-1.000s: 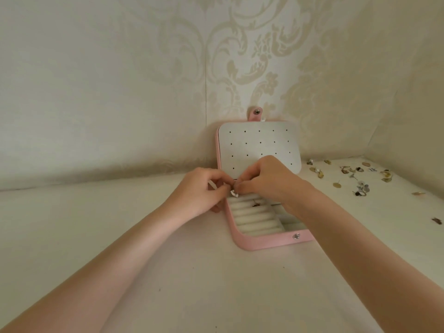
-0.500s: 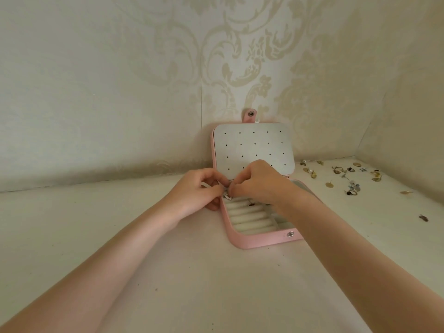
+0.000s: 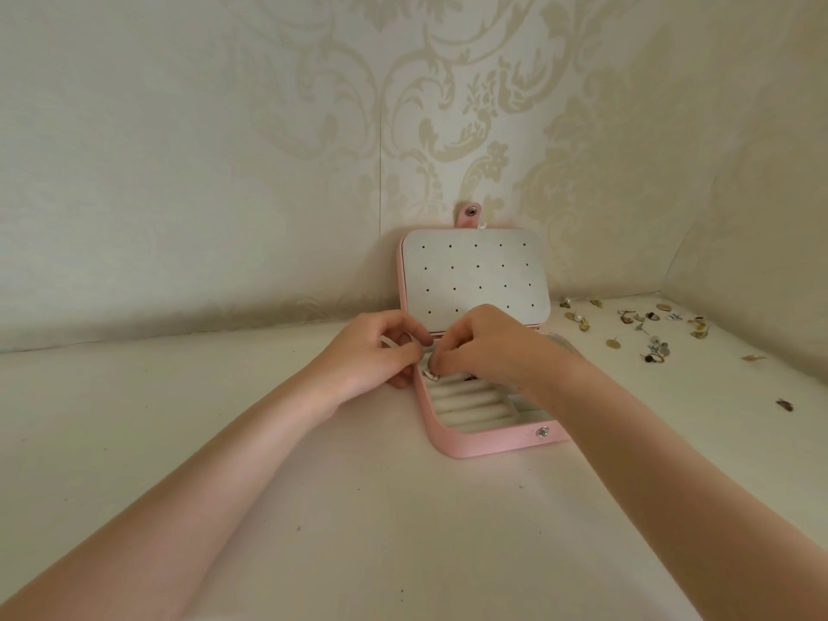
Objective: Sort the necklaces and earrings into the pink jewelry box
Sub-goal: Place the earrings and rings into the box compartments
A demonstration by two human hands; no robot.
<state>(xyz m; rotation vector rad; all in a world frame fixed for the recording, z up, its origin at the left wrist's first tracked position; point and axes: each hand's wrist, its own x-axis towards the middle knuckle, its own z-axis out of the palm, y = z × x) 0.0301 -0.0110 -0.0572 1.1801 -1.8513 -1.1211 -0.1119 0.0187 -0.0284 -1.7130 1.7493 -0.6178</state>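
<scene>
Seating step: both hands' fingers pinch a small piece at pink jewelry box back-left corner. Next: press into ring rolls, release.

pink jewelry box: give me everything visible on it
The pink jewelry box lies open on the white surface by the wall. Its lid stands upright, lined with a pale panel dotted with rows of small holes, none filled. A snap tab sticks up from the lid's top; a matching stud sits on the front wall. Inside the base are cream ring rolls. Both hands work over its back left corner, the left hand beside the edge, the right hand above the rolls.
</scene>
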